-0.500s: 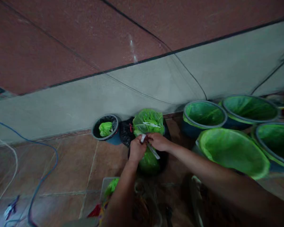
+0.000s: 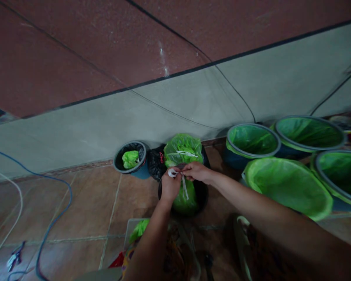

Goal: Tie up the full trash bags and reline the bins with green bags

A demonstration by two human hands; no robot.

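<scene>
My left hand (image 2: pixel 171 183) and my right hand (image 2: pixel 197 172) meet over a green plastic bag (image 2: pixel 185 202) that sits in a round black bin (image 2: pixel 204 195). Both hands are closed, pinching a white drawstring (image 2: pixel 185 187) above the bag. A loop of the string shows at the left fingers, and a loose end hangs down over the bag. Just behind my hands stands a filled green bag (image 2: pixel 183 146) with a white tie. A black bag (image 2: pixel 156 163) with a red tie is beside it.
Several bins lined in green, such as the nearest bin (image 2: pixel 286 187), stand at the right. A small bin (image 2: pixel 143 168) with a black liner is by the wall. A clear box (image 2: pixel 131 226), a blue hose (image 2: pixel 68 195) and keys (image 2: pixel 14 259) lie on the tiled floor.
The fingers have shifted along the drawstring. A white loop now shows at my left hand, and the loose end hangs straighter down. The bins and bags have stayed in place.
</scene>
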